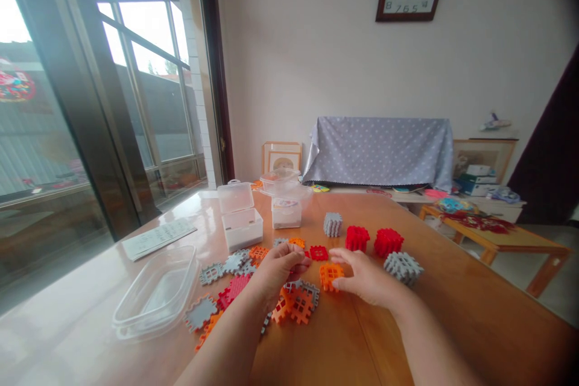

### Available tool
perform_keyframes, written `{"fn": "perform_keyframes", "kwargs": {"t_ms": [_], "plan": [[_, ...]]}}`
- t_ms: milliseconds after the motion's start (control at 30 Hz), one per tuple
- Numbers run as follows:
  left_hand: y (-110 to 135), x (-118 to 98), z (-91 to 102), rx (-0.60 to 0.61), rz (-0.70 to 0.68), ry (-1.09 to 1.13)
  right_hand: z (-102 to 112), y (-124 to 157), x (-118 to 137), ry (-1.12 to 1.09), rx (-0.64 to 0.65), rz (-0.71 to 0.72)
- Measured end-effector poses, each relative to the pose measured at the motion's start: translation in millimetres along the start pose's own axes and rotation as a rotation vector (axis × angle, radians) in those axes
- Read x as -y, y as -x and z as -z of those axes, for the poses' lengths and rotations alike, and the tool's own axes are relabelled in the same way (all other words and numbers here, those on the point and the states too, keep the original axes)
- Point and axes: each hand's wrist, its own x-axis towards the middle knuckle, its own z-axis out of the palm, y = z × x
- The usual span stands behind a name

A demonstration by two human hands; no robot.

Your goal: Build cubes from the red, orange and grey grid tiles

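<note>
One light, even grip suited the lower-centre orange block, right hand spread-fingered beside it, left hand with fingers pinched, contents unclear.

Orange block, red blocks; white-spotted grey-blue cloth.

Bare table is lying open between the forearms, leaving a low path toward the orange cube beside the right hand. Loose toothed pieces are crowding the left hand, with a clear tub standing farther left. Red stacks and a grey stack are obstructing passage just past the right hand; open wood is stretching beyond their right side.
</note>
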Motion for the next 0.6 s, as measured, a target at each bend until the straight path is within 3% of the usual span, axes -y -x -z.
{"fn": "perform_keyframes", "kwargs": {"t_ms": [267, 467, 600], "plan": [[-7, 0, 5.5, -0.001, -0.029, -0.030, -8, 0, 24, 0.010, -0.139, 0.065], [-7, 2, 5.5, -0.048, -0.089, -0.006, -26, 19, 73, 0.206, 0.072, 0.063], [-9, 5, 6.8, -0.025, -0.102, -0.013, -36, 28, 89, 0.335, 0.195, 0.101]]}}
